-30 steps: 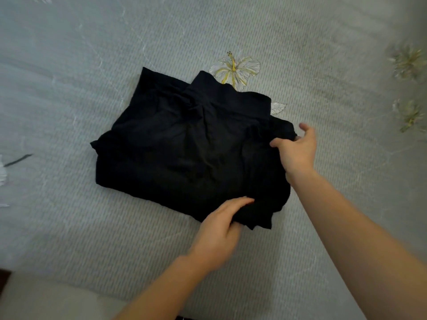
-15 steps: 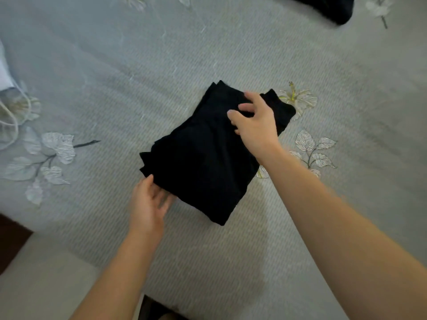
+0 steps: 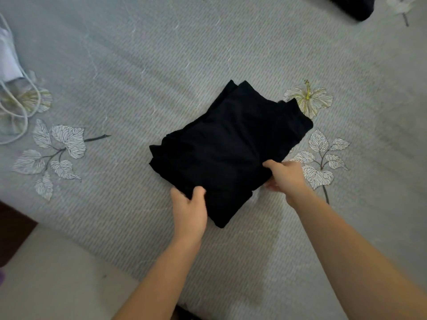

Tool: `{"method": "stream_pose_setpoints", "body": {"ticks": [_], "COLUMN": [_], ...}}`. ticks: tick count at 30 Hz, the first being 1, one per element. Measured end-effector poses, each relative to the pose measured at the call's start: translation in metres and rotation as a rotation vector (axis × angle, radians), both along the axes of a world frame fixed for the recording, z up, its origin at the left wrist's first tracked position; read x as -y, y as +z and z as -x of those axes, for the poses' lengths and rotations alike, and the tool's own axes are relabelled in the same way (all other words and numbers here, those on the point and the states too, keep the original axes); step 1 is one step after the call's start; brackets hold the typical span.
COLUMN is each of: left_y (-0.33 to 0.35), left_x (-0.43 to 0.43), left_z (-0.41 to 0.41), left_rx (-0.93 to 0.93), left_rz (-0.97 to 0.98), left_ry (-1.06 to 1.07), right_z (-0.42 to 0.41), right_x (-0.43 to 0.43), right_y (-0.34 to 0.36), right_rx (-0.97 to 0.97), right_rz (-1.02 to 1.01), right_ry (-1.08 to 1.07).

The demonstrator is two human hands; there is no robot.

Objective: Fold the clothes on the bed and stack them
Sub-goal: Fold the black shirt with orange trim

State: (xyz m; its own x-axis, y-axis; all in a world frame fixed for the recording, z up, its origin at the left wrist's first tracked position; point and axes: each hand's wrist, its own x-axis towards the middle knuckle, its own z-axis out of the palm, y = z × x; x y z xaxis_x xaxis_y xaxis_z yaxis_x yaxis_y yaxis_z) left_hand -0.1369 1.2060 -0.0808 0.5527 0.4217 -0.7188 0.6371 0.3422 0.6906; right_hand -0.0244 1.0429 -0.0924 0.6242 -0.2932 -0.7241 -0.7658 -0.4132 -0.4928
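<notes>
2 hands hold 1 folded garment, mid-bed.
The black garment [image 3: 231, 153] lies as a compact packet on the bed cover [image 3: 161, 65]. The left hand [image 3: 188, 211] grips its near edge and the right hand [image 3: 287, 177] pinches its near-right edge, thumb on top. Folding looks done; stacking remains. Another dark garment [image 3: 353, 5] lies well apart at far right, a white corded item [image 3: 9, 61] at far left. The path between looks unobstructed.

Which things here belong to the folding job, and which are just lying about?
Job: folded black garment, gripped by left hand and right hand; dark cloth at top right, probably more clothing.
Lying about: white item with cords at the left edge.
</notes>
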Motion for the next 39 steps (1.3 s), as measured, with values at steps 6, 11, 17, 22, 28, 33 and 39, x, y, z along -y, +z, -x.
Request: {"method": "stream_pose_setpoints", "body": {"ticks": [6, 11, 17, 22, 28, 33, 39], "left_y": [-0.003, -0.016, -0.033, -0.072, -0.051, -0.017, 0.039], "left_x": [-0.061, -0.092, -0.08, -0.096, -0.103, -0.118, -0.123], "left_z": [0.041, 0.056, -0.006, -0.028, -0.036, -0.066, -0.057], "left_rx": [-0.024, -0.077, 0.189, 0.05, 0.096, -0.138, -0.059], "left_rz": [-0.219, -0.586, -1.08, -1.152, -1.112, -0.884, -0.802], "left_ry": [-0.152, -0.395, -0.959, -1.239, -1.111, -1.241, -1.308], "right_z": [0.043, 0.054, 0.02, -0.011, -0.035, -0.032, -0.002], "right_x": [0.007, -0.008, -0.045, -0.047, -0.048, -0.044, -0.017], "right_y": [0.039, 0.03, -0.015, -0.032, -0.02, 0.003, 0.062], "right_rx": [-0.655, 0.099, 0.428, 0.346, 0.369, 0.096, 0.211], "right_rz": [-0.002, 0.017, 0.413, 0.515, 0.511, 0.561, 0.271], "right_ry": [0.749, 0.712, 1.236, 1.354, 1.314, 1.346, 1.031]}}
